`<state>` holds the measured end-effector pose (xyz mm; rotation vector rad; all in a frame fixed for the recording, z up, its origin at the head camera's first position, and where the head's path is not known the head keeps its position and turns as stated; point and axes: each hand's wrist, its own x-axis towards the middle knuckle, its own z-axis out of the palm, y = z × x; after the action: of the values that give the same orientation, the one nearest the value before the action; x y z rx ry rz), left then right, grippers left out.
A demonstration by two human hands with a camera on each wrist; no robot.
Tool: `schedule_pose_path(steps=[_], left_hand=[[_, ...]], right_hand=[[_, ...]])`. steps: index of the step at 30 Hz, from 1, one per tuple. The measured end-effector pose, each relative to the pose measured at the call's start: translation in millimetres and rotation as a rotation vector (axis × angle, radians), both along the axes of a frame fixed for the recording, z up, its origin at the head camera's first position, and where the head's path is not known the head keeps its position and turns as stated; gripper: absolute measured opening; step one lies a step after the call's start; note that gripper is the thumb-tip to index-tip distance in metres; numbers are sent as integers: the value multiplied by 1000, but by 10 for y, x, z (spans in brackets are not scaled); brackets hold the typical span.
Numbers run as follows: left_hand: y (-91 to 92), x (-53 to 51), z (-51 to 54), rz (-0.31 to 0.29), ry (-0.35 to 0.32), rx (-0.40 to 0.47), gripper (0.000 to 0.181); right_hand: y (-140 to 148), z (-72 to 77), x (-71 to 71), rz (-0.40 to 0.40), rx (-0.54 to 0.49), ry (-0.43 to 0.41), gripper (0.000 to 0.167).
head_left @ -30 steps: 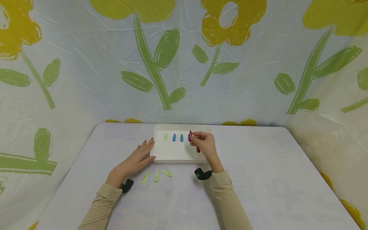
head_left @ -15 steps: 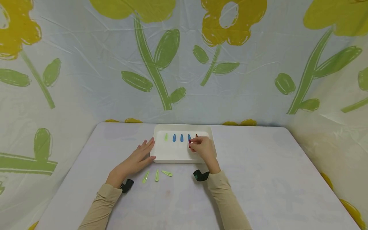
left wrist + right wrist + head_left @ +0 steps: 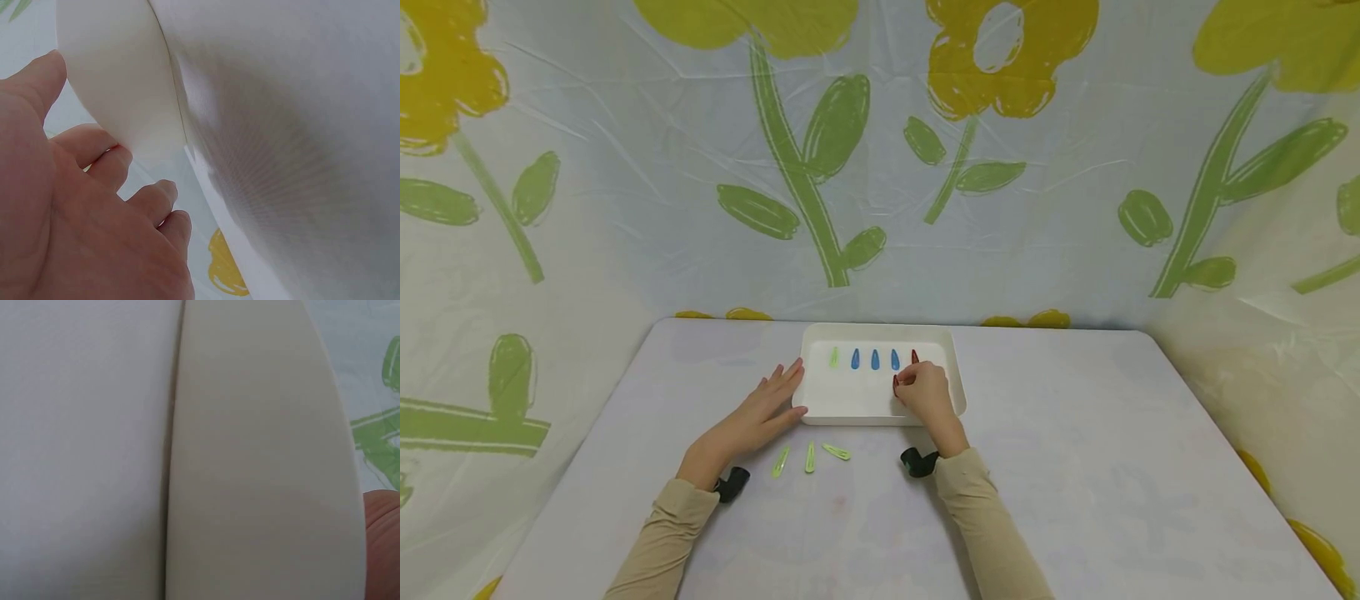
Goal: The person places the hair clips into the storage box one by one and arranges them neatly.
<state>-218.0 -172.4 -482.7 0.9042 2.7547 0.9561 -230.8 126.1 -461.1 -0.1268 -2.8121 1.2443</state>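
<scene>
My right hand (image 3: 928, 393) pinches a red snap hair clip (image 3: 895, 383) between thumb and fingers, low over the floor of a white tray (image 3: 842, 403). Just above that hand, a second red hair clip (image 3: 914, 356) ends a row in the tray, partly covered by the fingers. Left of it in the row lie blue hair clips (image 3: 875, 359) and one green clip (image 3: 834, 357). My left hand (image 3: 758, 418) has its fingers extended and touches the tray's left side. In the right wrist view, the tray wall (image 3: 262, 456) hides most of the right hand.
Several light green hair clips (image 3: 809, 457) lie on the white table (image 3: 1075, 467) in front of the tray. A curtain (image 3: 1037, 250) with printed flowers hangs behind the table. A dark camera (image 3: 919, 462) sits at the right wrist.
My right hand has moved down toward the tray's near side with its red clip, which was over the third blue clip. The other red clip now shows in the row. The left hand stays put.
</scene>
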Motion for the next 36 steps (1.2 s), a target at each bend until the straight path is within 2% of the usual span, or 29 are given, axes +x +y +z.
schedule_pose_path(steps=[4,17,24,29,36], left_hand=[[0,0,10,0,-19,-1,73],[-4,-6,-2,1,-13,-7,72],[-3,-3,5,-1,-13,0,72],[-2,-4,1,4,-22,-5,72],[-4,-3,0,2,-23,-3,73]], right_hand=[[-7,5,6,-13,27,-7,14],[-14,-3,6,-16,73,23,15],[-20,40,10,8,74,114,9],[-30,101,34,57,28,184,7],[-78,222,91,180,-52,250,6]])
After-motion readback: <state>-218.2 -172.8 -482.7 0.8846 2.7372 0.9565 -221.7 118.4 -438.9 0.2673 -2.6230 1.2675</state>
